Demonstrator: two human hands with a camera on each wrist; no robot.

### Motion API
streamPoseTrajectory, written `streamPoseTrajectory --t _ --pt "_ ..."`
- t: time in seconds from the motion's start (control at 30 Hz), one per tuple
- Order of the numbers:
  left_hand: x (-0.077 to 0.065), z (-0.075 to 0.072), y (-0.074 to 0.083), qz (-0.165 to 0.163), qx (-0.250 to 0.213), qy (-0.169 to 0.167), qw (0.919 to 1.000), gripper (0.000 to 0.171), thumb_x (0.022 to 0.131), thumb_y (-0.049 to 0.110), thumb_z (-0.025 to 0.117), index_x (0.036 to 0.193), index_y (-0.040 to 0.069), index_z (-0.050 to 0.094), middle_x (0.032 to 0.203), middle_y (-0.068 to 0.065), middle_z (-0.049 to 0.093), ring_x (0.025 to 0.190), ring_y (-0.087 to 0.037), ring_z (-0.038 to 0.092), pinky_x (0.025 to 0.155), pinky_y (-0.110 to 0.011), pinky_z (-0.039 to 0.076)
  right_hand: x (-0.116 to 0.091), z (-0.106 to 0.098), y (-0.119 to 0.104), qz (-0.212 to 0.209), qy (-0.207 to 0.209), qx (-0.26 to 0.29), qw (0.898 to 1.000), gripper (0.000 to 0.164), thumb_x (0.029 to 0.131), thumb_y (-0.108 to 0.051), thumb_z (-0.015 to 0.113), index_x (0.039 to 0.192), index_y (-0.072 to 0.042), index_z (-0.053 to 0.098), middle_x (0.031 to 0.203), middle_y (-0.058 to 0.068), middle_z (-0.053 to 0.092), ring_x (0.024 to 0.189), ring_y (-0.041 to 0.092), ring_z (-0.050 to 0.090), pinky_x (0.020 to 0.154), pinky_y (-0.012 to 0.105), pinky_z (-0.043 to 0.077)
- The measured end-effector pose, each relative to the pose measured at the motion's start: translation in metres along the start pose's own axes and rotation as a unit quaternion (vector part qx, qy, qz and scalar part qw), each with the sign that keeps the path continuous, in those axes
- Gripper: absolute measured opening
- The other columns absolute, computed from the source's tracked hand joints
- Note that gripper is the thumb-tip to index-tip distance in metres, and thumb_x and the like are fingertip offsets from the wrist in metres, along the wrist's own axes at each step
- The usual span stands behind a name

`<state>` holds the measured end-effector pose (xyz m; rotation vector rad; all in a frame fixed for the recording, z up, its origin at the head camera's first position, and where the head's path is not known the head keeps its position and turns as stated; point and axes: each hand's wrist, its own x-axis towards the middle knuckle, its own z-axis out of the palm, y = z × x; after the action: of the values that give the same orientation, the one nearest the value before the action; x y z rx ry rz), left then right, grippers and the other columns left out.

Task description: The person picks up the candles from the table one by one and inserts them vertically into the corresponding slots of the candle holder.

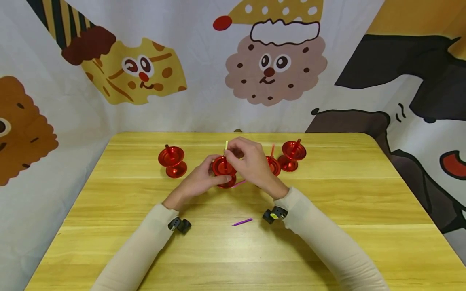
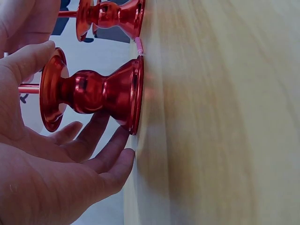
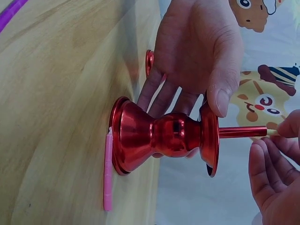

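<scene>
A shiny red candle holder [image 1: 220, 166] stands on the table, with a dish near its top and a thin upright tube [image 3: 241, 132]. My left hand [image 1: 196, 180] steadies it, the thumb on the dish rim and the fingers curled around its body and base. Between the thumb and fingertips of my right hand [image 1: 252, 160] is a thin yellow candle [image 1: 226, 144], its lower end at the mouth of the tube. Close beside the holder's base lies a pink candle [image 3: 108, 173], partly hidden by my right hand in the head view.
Another red holder [image 1: 172, 155] stands to the left. Right of my hands are a holder [image 1: 275, 166] bearing an orange-red candle [image 1: 272, 150] and, behind it, another holder [image 1: 294, 150]. Nearer me, a purple candle [image 1: 242, 222] lies on the wooden table [image 1: 204, 258].
</scene>
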<state>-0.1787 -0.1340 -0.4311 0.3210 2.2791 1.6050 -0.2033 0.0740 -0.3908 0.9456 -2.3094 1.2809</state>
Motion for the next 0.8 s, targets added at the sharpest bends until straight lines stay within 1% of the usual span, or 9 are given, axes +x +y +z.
streamPoseTrajectory --t 0.2,0.37,0.47,0.6,0.8 --pt "0.0000 -0.0002 -0.0003 -0.005 0.007 0.000 1.0000 0.081 0.099 0.033 0.084 0.163 0.011 0.040 0.147 -0.014 0.066 0.133 -0.030 0.064 0.113 -0.051 0.051 0.0006 -0.0002 0.0005 -0.025 0.000 -0.002 1.000 0.006 0.100 -0.003 0.074 0.095 -0.004 0.074 0.090 0.005 0.072 0.078 0.016 0.071 0.071 0.034 0.062" --pt "0.0001 0.0002 0.0003 -0.001 0.010 0.003 1.0000 0.078 0.099 0.032 0.084 0.161 0.010 0.043 0.147 -0.013 0.066 0.133 -0.030 0.064 0.114 -0.052 0.050 -0.0003 0.0000 0.0006 -0.043 -0.001 0.008 0.999 0.008 0.100 -0.002 0.074 0.092 -0.003 0.074 0.089 0.006 0.072 0.079 0.017 0.070 0.069 0.037 0.063" --pt "0.0000 0.0008 0.0005 0.002 0.010 0.006 0.9999 0.074 0.099 0.031 0.084 0.158 0.007 0.047 0.145 -0.013 0.067 0.132 -0.031 0.064 0.115 -0.052 0.049 -0.0012 -0.0005 0.0005 -0.043 -0.004 0.011 0.999 0.009 0.100 -0.001 0.073 0.092 -0.003 0.074 0.090 0.005 0.072 0.080 0.016 0.070 0.068 0.035 0.062" --pt "-0.0007 0.0012 0.0007 0.002 0.018 0.010 0.9998 0.072 0.098 0.034 0.084 0.156 0.006 0.052 0.142 -0.011 0.069 0.130 -0.030 0.065 0.114 -0.052 0.049 -0.0006 -0.0007 0.0004 -0.048 -0.007 0.010 0.999 0.009 0.101 -0.001 0.073 0.092 -0.002 0.074 0.090 0.005 0.072 0.079 0.015 0.070 0.070 0.031 0.062" --pt "-0.0009 0.0015 0.0009 0.000 0.008 0.011 0.9999 0.074 0.097 0.033 0.085 0.157 0.006 0.051 0.143 -0.011 0.068 0.130 -0.030 0.065 0.114 -0.052 0.050 0.0002 0.0011 0.0026 -0.063 -0.009 0.003 0.998 0.007 0.101 -0.001 0.072 0.094 -0.002 0.075 0.091 0.006 0.072 0.080 0.016 0.072 0.071 0.033 0.063"
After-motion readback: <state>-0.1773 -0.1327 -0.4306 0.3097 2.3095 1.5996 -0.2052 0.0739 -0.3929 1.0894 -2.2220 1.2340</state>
